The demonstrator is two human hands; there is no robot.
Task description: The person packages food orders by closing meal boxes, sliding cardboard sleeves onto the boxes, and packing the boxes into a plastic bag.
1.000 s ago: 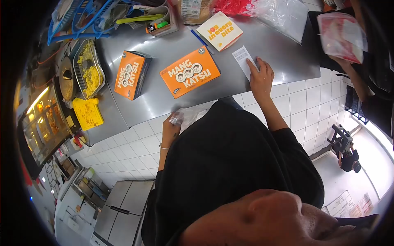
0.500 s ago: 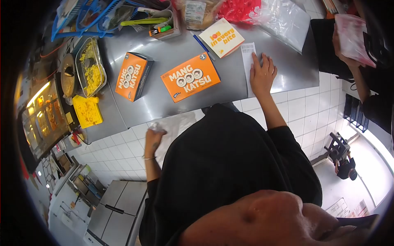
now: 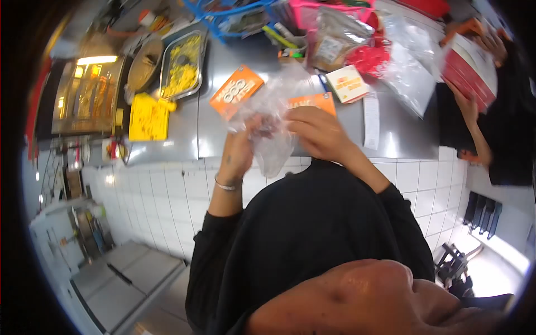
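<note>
A clear plastic bag is held up in front of my chest, over the counter's near edge. My left hand grips its left side, the fingers showing partly through the crumpled plastic. At the right side of the bag, my right hand has its fingers bent and pressed together on the film. Behind the bag stand two orange printed boxes, the left one partly covered by plastic and the right one partly hidden by my right hand. A white box with yellow lettering and a paper receipt lie farther right.
On the left are a glass tray of yellow food, a yellow cutting board and a lit food warmer. Blue baskets and plastic packs line the back. At right, another person holds a red-and-white package.
My left hand has raised the plastic bag from beside my body to the counter. My right hand has left the receipt and taken hold of the bag. The view has shifted.
</note>
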